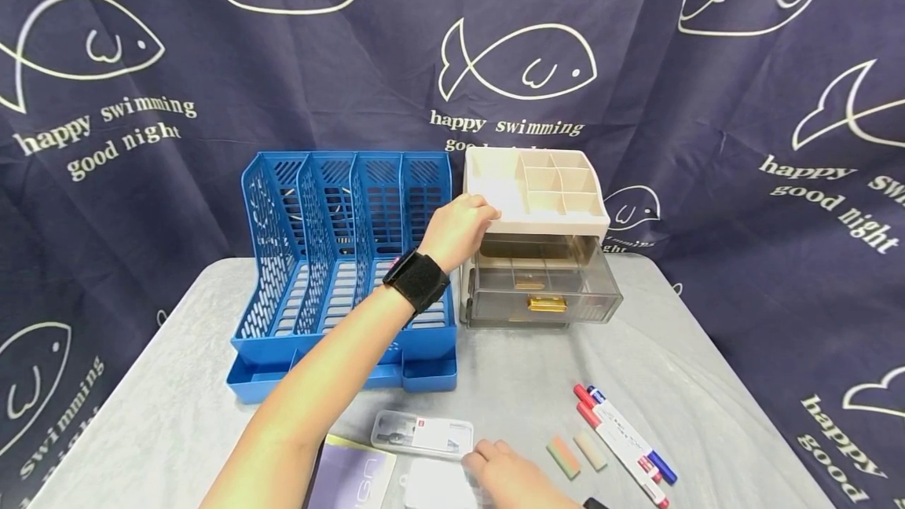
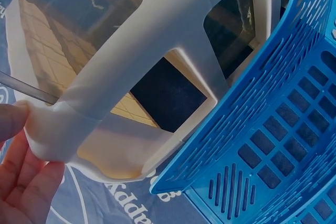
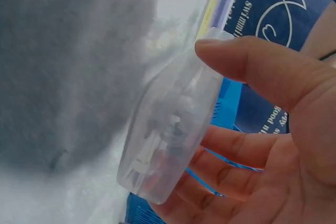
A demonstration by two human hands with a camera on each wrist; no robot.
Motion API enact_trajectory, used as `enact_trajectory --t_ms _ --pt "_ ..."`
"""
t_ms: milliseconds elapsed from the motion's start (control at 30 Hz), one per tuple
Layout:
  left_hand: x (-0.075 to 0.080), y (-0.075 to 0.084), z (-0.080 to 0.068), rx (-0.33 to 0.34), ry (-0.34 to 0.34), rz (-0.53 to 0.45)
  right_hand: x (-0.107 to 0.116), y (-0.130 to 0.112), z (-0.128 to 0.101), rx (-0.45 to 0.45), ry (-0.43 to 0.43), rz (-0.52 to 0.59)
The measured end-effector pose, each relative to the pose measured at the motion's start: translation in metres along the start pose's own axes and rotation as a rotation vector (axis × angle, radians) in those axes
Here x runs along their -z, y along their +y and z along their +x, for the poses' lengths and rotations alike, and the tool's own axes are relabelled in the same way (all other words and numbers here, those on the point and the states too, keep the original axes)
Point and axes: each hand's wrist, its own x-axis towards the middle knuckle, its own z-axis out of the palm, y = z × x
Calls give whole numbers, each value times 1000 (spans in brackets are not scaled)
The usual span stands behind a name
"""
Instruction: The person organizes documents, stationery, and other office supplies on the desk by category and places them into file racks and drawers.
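Note:
My left hand [image 1: 463, 222] grips the front left corner of a beige desk organizer [image 1: 558, 179] with a compartment tray on top. In the left wrist view the left hand [image 2: 23, 150] pinches that beige corner [image 2: 58, 129] between thumb and fingers. The organizer's lower smoky clear drawer [image 1: 544, 293], with a gold handle, stands pulled out. Near the table's front edge my right hand [image 1: 498, 470] holds a pale clear plastic case [image 1: 433, 484]. Up close, the right hand [image 3: 231, 140] has its thumb on the case [image 3: 173, 129] and its fingers under it.
A blue slotted file rack [image 1: 346, 258] stands left of the organizer. On the grey table cloth [image 1: 177, 399] lie a labelled clear box [image 1: 423, 434], a purple notebook [image 1: 349, 477], two small erasers [image 1: 576, 454] and red and blue markers [image 1: 622, 438]. A dark fish-print curtain hangs behind.

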Motion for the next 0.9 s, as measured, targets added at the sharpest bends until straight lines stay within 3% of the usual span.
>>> enact_trajectory --t_ms 400,533,633,900 --pt "-1 1 0 9 -5 -4 28 2 -4 -46 -116 110" --pt "-1 1 0 10 -6 -1 43 0 -7 -170 -148 146" --pt "-1 0 0 6 -3 1 54 1 -11 -194 -108 167" --pt "-1 -1 1 7 -7 5 79 14 -26 9 162 183"
